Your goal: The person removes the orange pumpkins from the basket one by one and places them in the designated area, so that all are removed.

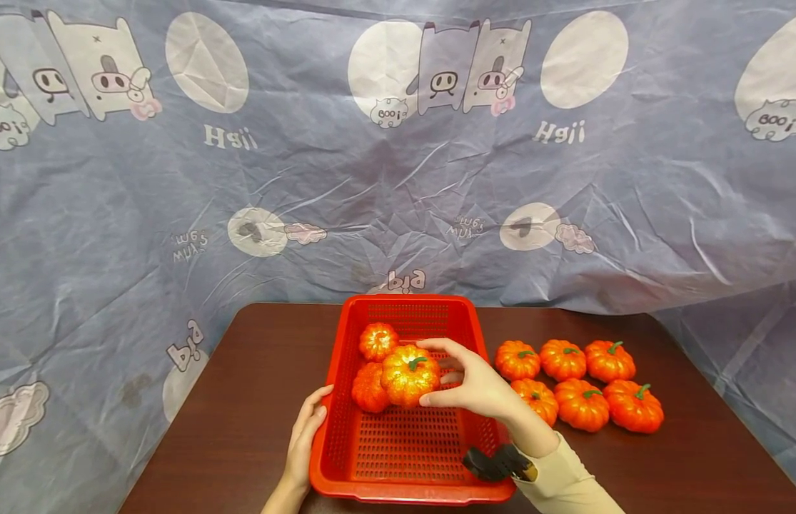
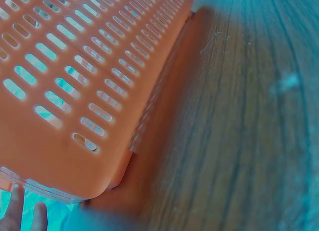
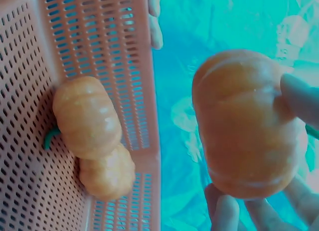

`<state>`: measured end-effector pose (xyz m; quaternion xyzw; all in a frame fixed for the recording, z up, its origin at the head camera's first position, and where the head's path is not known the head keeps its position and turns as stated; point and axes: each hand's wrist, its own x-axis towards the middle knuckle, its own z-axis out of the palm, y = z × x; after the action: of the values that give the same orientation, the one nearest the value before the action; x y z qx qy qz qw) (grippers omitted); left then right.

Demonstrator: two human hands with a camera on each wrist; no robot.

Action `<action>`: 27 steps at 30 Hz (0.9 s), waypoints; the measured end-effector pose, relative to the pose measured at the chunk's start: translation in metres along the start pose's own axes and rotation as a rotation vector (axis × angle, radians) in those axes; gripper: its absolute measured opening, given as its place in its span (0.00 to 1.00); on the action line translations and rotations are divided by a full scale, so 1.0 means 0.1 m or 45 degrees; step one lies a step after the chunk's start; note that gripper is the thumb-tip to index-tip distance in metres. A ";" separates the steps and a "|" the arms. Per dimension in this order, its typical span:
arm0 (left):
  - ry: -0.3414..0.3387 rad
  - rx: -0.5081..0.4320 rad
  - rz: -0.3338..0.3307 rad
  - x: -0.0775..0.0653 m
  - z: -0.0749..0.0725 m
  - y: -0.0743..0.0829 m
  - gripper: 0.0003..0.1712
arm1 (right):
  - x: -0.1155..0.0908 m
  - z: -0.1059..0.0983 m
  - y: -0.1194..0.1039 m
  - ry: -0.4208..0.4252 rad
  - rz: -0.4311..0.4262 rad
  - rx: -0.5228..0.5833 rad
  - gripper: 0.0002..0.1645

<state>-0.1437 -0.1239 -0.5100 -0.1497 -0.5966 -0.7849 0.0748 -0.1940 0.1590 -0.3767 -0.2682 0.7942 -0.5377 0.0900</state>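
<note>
A small orange pumpkin [image 1: 410, 375] with a green stem is held above the red basket [image 1: 407, 491] by my right hand [image 1: 477, 382], thumb on its near side and fingers on its far side. In the right wrist view this pumpkin [image 3: 244, 126] fills the grip, apart from the basket wall. Inside the basket, toward its left side, lie two more pumpkins: one farther back [image 1: 378, 341] and one nearer [image 1: 368, 389], partly hidden behind the held one. My left hand [image 1: 304, 435] rests against the basket's left rim, its fingertips [image 2: 16, 201] at the outer wall in the left wrist view.
Several pumpkins [image 1: 582, 405] stand in two rows on the dark wooden table [image 1: 243, 414], right of the basket; one is partly hidden by my right arm. A grey-blue printed cloth [image 1: 372, 185] hangs behind the table and at its sides. A black strap [image 1: 497, 462] sits at my right wrist.
</note>
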 end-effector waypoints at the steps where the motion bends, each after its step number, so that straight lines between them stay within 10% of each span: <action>1: -0.003 -0.003 0.004 0.00 0.00 0.00 0.23 | -0.03 -0.01 0.00 0.032 0.001 -0.006 0.43; 27: -0.018 0.007 0.014 0.00 -0.01 -0.01 0.23 | -0.96 -0.26 0.20 0.669 0.275 -0.001 0.43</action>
<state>-0.1444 -0.1247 -0.5111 -0.1585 -0.5983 -0.7818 0.0753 -0.1309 0.2356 -0.3981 -0.0337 0.8146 -0.5757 -0.0622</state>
